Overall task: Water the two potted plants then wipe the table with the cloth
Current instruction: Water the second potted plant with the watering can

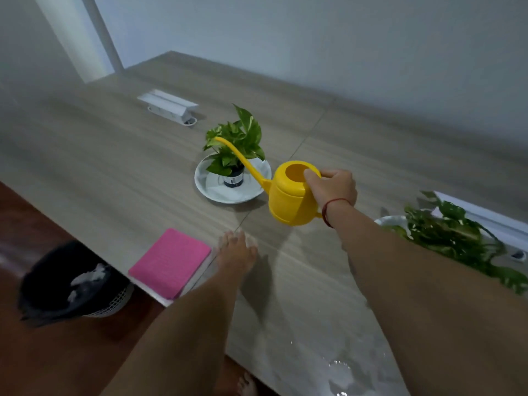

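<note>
My right hand (333,187) grips the handle of a yellow watering can (288,195), held above the wooden table (114,155). Its long spout reaches up and left into the leaves of a small potted plant (235,144), which stands in a dark pot on a white saucer (208,184). A second leafy plant (457,238) on a white saucer sits at the right, partly behind my right forearm. My left hand (237,250) rests flat on the table, fingers apart, beside a folded pink cloth (171,261) at the near edge.
A puddle of water (340,372) lies on the table near the front edge. A white socket box (168,105) stands raised at the back, another at the far right. A black-lined waste bin (71,281) sits on the floor to the left.
</note>
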Motion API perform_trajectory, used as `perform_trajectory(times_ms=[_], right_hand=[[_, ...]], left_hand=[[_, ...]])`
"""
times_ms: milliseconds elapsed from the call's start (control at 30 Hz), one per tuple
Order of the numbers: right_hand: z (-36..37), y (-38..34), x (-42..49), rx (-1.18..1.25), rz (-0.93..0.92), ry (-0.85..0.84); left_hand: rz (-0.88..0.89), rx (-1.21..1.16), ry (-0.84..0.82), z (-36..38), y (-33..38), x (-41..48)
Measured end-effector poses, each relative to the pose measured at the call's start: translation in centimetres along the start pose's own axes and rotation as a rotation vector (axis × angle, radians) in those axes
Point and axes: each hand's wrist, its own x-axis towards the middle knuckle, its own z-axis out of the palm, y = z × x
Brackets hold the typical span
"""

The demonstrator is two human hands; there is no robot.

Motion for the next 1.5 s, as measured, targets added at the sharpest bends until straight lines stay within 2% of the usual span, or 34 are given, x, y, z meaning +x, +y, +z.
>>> perform_trajectory(times_ms=[300,433,767,1167,1500], right_hand=[[5.2,-0.4,6.5,-0.054,-0.007,-0.04],[5.7,-0.3,7.3,-0.05,0.006,-0.012],[4.9,-3.6,7.9,-0.14,-0.07,0.052],[4.9,-6.8,8.6,-0.336,-0.123,0.099],[3.6,-8.1,8.5,-0.471,-0.238,0.104]], left_hand=[[-0.065,-0.053,0.062,4.7,-1.5,5.7],[-0.08,-0.04,0.028,4.8,-1.2,6.0],[-0.107,-0.058,0.065,4.7,-1.0,5.8],[-0.153,-0.051,-0.123,3.5,-1.0,6.6],[-0.178,-0.058,-0.102,3.7,-0.9,6.9]])
